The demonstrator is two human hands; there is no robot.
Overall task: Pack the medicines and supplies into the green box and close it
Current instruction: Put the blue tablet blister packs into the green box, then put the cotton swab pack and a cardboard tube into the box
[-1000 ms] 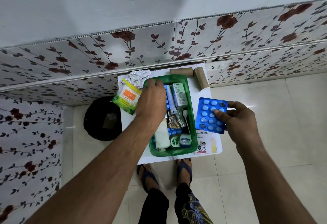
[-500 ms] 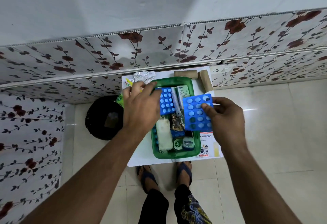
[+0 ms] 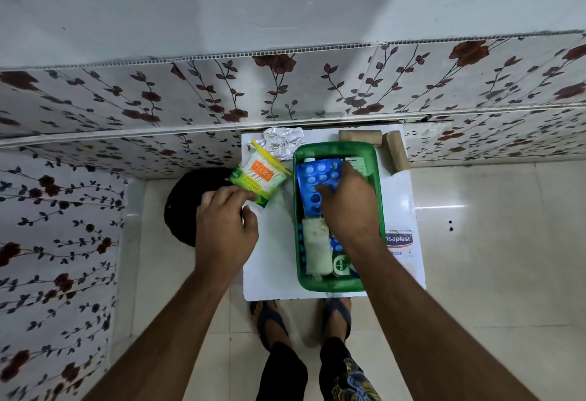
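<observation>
The white worktop [image 3: 272, 258] carries the green box [image 3: 379, 210], already crowded. Inside it, the right hand [image 3: 348, 207] lies spread and flat on the blue blister sheet [image 3: 312, 178], pressing rather than gripping. The left hand [image 3: 226, 226] pinches a corner of the cotton-bud packet [image 3: 258, 175] (light, crinkly, probably slippery; better held by its edges) beside the box.

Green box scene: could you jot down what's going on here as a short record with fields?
Container: green box on a white table, no lid on it
Right hand: pressing a blue blister pack into the box
Left hand: pinching the cotton swab packet, beside the box
Already inside: white bandage roll, small round green tin
Still outside: silver foil strip, two brown rolls, plaster box
</observation>
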